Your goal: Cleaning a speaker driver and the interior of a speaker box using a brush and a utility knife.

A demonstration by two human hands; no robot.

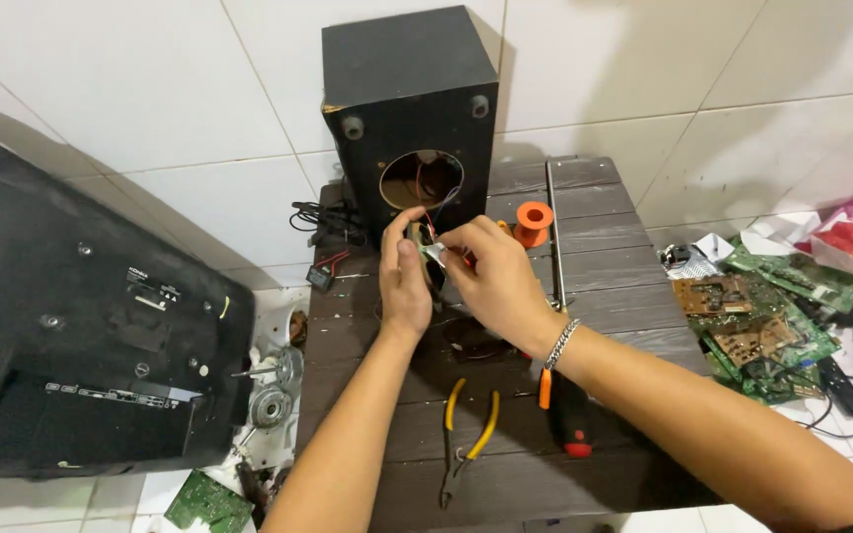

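While one black speaker box (409, 109) stands upright at the desk's (604, 286) far edge, hole facing the person, left hand (404, 281) and right hand (496, 281) together pinch one small metal part (433, 253) before it; one pair of yellow-handled pliers (466, 439) lies near the front edge, pointing forward.

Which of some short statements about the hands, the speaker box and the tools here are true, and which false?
1. Both hands, left hand and right hand, hold a small part in front of the black speaker box. True.
2. The speaker box has its round opening covered. False: it is open, with wires showing.
3. The yellow-handled pliers lie on the dark wooden table. True.
4. The circuit boards are piled left of the table. False: right.
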